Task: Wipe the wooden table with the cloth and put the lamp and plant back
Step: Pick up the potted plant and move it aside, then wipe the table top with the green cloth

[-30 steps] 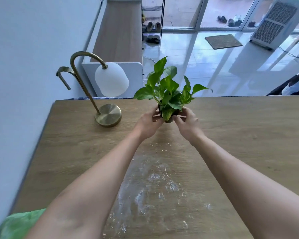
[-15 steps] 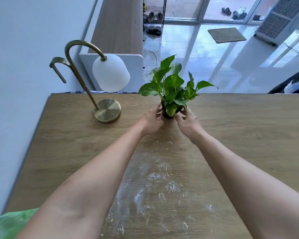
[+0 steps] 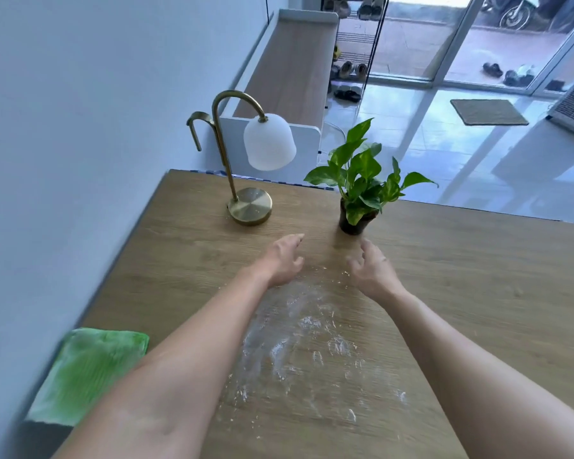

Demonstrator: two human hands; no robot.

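Observation:
A small green plant in a dark pot [image 3: 357,207] stands upright on the wooden table [image 3: 478,276] near its far edge. To its left stands a brass lamp [image 3: 250,207] with a white shade. My left hand [image 3: 284,260] and my right hand [image 3: 373,270] hover just in front of the pot, both empty with fingers apart. A green cloth [image 3: 87,372] lies at the table's near left corner. White powdery smears [image 3: 299,346] cover the table between my forearms.
A pale wall runs along the table's left side. Beyond the far edge are a white bench with a wooden top [image 3: 289,71], a shoe rack, a doormat [image 3: 487,111] and a glossy tiled floor in front of glass doors.
Both hands have let go of the plant pot and drawn back toward me. The pot now stands alone on the table. The camera view has tilted and shifted right.

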